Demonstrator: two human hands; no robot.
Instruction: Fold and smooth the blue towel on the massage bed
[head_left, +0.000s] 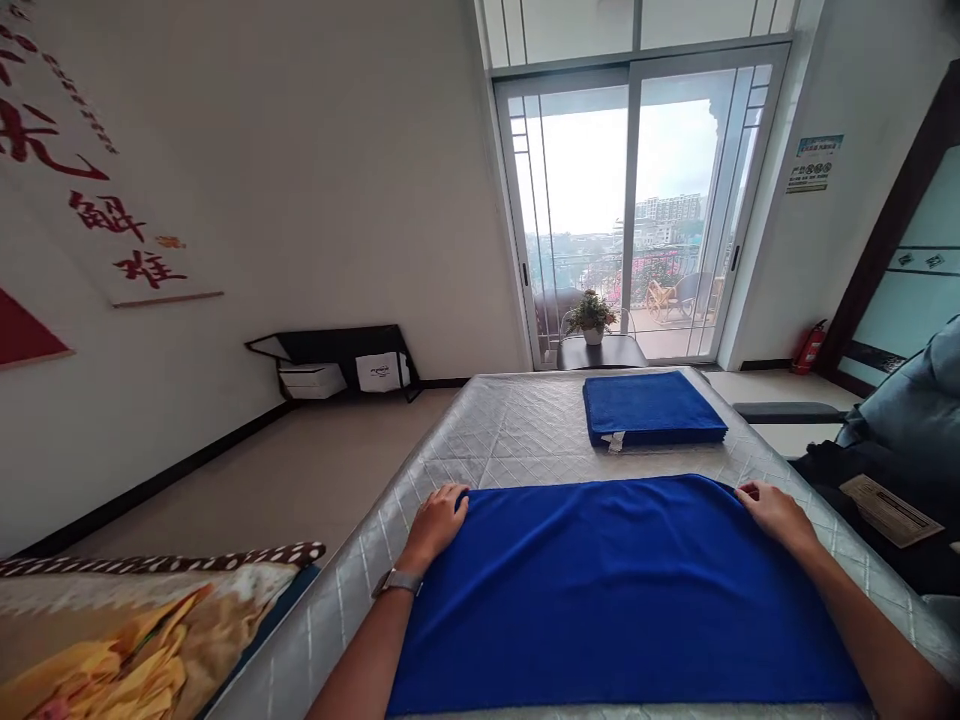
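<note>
A blue towel [615, 590] is spread across a silvery quilted mattress [517, 420] in front of me, with soft wrinkles over its surface. At its far left corner, my left hand [437, 520] has its fingers closed over the edge; a watch is on that wrist. The far right corner is pinched between the thumb and fingers of my right hand [776, 512]. Just beyond the spread towel lies a neat stack of folded blue towels [649, 402], a white label showing at its front left.
To the left are bedding [247, 590] and crumpled yellow cloth [142, 660]. A potted plant [592, 318] stands on a chair [602, 351] past the mattress. White boxes [313, 381] sit by the wall; a dark sofa [915, 400] and fire extinguisher [809, 348] are on the right.
</note>
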